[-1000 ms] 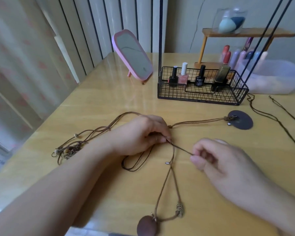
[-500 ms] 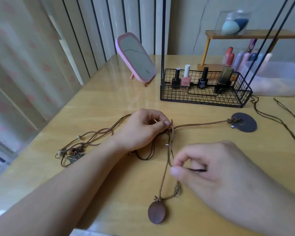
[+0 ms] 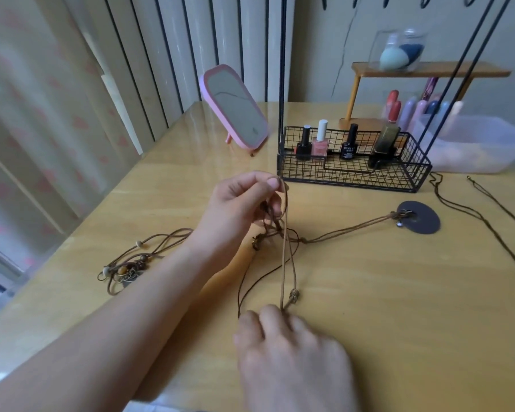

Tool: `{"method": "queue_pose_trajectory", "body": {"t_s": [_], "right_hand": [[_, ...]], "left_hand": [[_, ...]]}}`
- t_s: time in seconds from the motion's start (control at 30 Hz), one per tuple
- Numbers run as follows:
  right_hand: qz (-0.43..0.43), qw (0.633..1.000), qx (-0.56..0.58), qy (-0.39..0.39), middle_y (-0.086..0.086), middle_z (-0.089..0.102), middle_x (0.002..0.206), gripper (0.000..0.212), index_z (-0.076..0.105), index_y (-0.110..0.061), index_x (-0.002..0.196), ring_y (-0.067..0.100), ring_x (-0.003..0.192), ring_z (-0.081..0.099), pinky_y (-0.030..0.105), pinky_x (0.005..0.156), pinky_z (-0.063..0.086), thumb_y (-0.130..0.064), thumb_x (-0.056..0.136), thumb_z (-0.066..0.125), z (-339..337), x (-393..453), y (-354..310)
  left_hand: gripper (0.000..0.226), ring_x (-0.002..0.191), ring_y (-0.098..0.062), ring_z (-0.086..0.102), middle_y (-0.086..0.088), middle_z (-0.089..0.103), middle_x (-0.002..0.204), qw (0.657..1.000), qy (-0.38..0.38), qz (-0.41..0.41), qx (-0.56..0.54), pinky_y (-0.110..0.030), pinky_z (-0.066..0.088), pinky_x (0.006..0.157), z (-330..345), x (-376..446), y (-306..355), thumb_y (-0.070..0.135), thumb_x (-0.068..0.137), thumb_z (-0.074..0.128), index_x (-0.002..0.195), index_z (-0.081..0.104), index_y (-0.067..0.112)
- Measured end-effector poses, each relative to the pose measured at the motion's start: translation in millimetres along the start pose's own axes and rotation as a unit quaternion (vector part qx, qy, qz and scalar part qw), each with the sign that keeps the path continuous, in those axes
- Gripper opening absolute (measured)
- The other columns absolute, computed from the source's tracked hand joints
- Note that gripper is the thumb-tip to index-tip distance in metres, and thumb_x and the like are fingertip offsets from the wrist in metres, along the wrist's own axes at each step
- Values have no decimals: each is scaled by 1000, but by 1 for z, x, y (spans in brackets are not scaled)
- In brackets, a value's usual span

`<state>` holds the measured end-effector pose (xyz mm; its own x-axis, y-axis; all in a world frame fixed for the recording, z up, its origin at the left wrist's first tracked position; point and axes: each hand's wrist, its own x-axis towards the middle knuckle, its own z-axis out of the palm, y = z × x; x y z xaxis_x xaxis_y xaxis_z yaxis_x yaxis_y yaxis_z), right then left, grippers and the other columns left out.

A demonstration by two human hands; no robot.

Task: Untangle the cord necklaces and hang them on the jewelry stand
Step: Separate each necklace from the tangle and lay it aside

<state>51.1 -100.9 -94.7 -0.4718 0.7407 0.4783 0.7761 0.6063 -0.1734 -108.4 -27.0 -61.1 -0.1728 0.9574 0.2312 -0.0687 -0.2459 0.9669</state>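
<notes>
1. Here the left hand (image 3: 238, 203) is lifted off the surface (image 3: 399, 307), pinching the tan cord (image 3: 285, 248) between thumb and fingertip.
2. The right hand (image 3: 289, 352) — low and near — grips the same cord's lower end just below a coiled metal bead (image 3: 293, 295).
3. A knot of cords (image 3: 277, 230) hangs under the left hand; one strand runs to a dark disc pendant (image 3: 422, 223) beside the wire-basket jewelry stand (image 3: 354, 171).

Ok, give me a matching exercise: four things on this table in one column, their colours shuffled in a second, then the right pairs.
Things:
1. Mirror frame
2. Pendant disc
3. Wire basket
4. Tall-capped polish bottle

Colours:
A. black
B. pink with a white cap
C. dark grey
D. pink

Pairs: 1-D, 2-C, 3-A, 4-B
</notes>
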Motion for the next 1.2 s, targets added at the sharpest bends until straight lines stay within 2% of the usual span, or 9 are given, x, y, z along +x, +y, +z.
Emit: {"method": "queue_pose_trajectory", "body": {"t_s": [0.17, 0.3, 0.37, 0.5, 0.6, 0.7, 0.9, 1.0, 1.2], "right_hand": [[8, 988, 142, 62, -7, 57, 77, 36, 63, -25, 75, 22, 76, 56, 37, 62, 47, -58, 85, 54, -28, 15, 10], [179, 950, 238, -89, -17, 52, 98, 39, 55, -38, 110, 5, 84, 47, 20, 69, 37, -61, 79, 60, -22, 65, 37], [143, 955, 242, -97, -12, 55, 91, 12, 63, -32, 91, 8, 75, 47, 13, 60, 32, -43, 87, 65, -18, 76, 46], [148, 930, 324, -93, -3, 70, 75, 17, 73, -23, 82, 15, 73, 61, 19, 66, 44, -33, 92, 64, -29, 81, 67], [140, 908, 355, -172, -23, 74, 84, 14, 78, -37, 91, -6, 84, 66, 15, 73, 49, -43, 89, 65, -40, 81, 74], [133, 920, 348, -123, -30, 72, 87, 12, 78, -38, 93, -18, 86, 62, 2, 70, 42, -42, 86, 69, -39, 82, 76], [182, 853, 479, -100, -8, 78, 88, 21, 74, -20, 92, 4, 90, 72, 36, 89, 56, -26, 98, 55, -43, 90, 71], [213, 804, 539, -130, 1, 78, 88, 17, 66, -13, 97, 11, 89, 74, 38, 88, 56, -26, 99, 55, -43, 98, 66], [172, 852, 482, -110, -2, 75, 75, 13, 75, -26, 92, 4, 70, 69, 25, 76, 57, -15, 85, 75, -38, 103, 63]], "left_hand": [[15, 58, -13, 52, -2, 57, 61, 999, -44, -3, -15, -25, 44, 59, 1, -3, 0, 23, 90, 57, 86, 68, 14], [18, 64, -17, 56, -5, 63, 70, 997, -81, -5, -12, -30, 44, 64, 0, -5, 1, 22, 93, 57, 88, 72, 14], [19, 65, -16, 57, -5, 65, 72, 996, -90, -4, -9, -27, 45, 62, 0, -6, 2, 22, 93, 56, 86, 73, 18], [17, 63, -19, 59, -5, 66, 72, 996, -83, -7, 10, -28, 41, 52, -1, -5, 2, 26, 94, 53, 88, 69, 21], [18, 59, -18, 54, -2, 58, 60, 997, -74, 6, 19, -29, 43, 55, -2, -3, -1, 25, 96, 51, 86, 65, 21], [18, 53, -16, 44, 0, 44, 52, 997, -78, 6, 3, -25, 46, 59, -1, -3, -3, 20, 94, 53, 83, 67, 17], [18, 50, -18, 47, -6, 45, 53, 996, -87, 3, -19, -26, 49, 55, 0, -3, -3, 17, 93, 54, 83, 69, 15], [19, 52, -16, 49, -5, 53, 57, 995, -99, 12, -24, -27, 50, 55, 1, -3, -4, 16, 93, 53, 84, 70, 15], [18, 51, -13, 43, 5, 49, 56, 995, -100, 20, -18, -26, 47, 54, 0, -2, -5, 15, 94, 52, 86, 69, 12]]}}
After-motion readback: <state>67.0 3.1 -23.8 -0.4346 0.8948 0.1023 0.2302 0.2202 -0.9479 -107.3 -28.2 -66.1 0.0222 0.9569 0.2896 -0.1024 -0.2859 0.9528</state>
